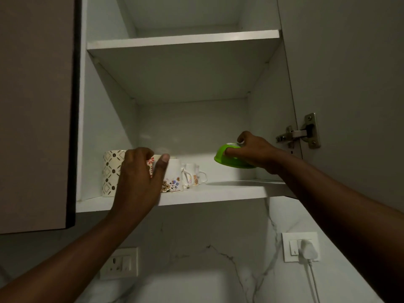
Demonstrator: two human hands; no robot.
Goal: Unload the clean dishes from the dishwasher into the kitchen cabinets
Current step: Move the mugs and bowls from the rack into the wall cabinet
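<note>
on lower shelf (218, 191): right hand (253, 149) fingers pinch green bowl (227, 157); left hand (140, 169) fingers spread beside mug (172, 176).

Below the cupboard you have a pale marble-look wall (196, 248) with dark veins running across it. On your left sits a white wall socket (119, 263) with a switch beside its pin holes. Over on your right is a second white switch plate (293, 246), and a white plug (308, 249) is pushed into it (its cable (313, 281) hangs down and runs out of view at the bottom). A brighter patch of light falls on the wall low in the middle.
</note>
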